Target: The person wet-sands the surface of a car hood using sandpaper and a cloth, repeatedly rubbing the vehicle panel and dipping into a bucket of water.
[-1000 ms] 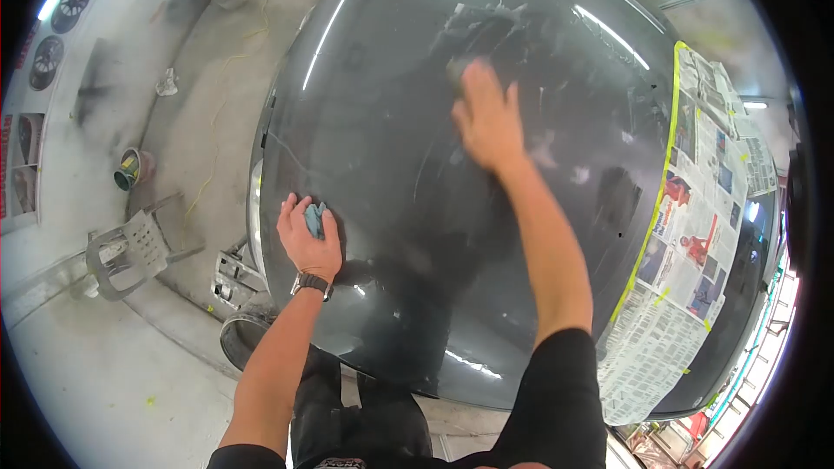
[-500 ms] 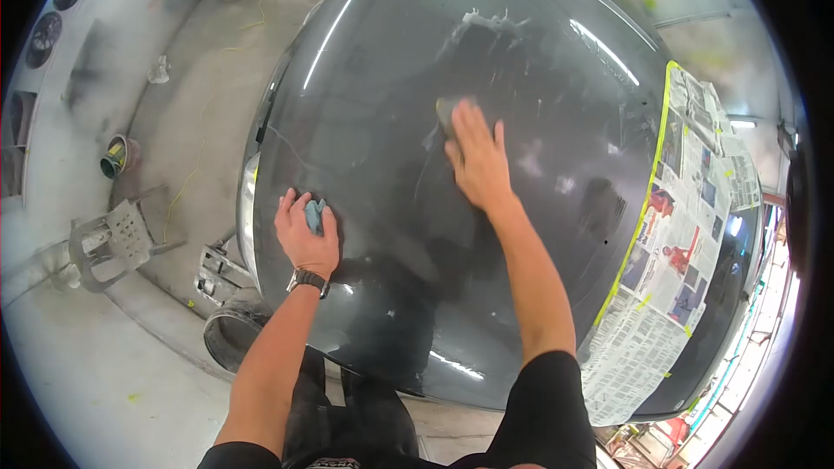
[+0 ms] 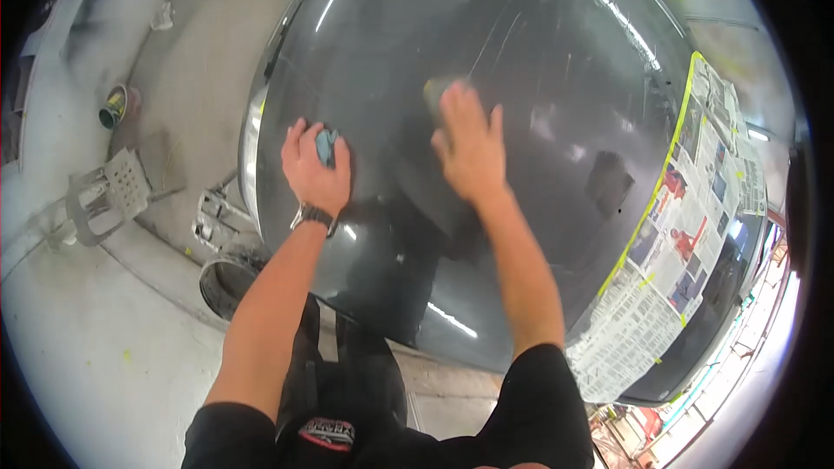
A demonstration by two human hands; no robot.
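Note:
A dark grey, wet-looking car hood fills the middle of the view. My left hand, with a watch at the wrist, rests near the hood's left edge, its thumb and fingers curled around a crumpled blue cloth. Farther in, my right hand lies palm down on the hood. Its blurred fingertips press on a small grey sanding pad with a yellowish corner; the fingers hide part of the pad. Thin pale streaks run over the surface beyond this hand.
Newspaper sheets edged with yellow tape cover the windshield side at right. On the floor at left are a grey plastic chair, a bucket and a round black container close to the car.
The view has shifted. My left hand is farther up the hood, still with the cloth. My right hand has slid the pad slightly, and light streaks now show where a pale wet patch was.

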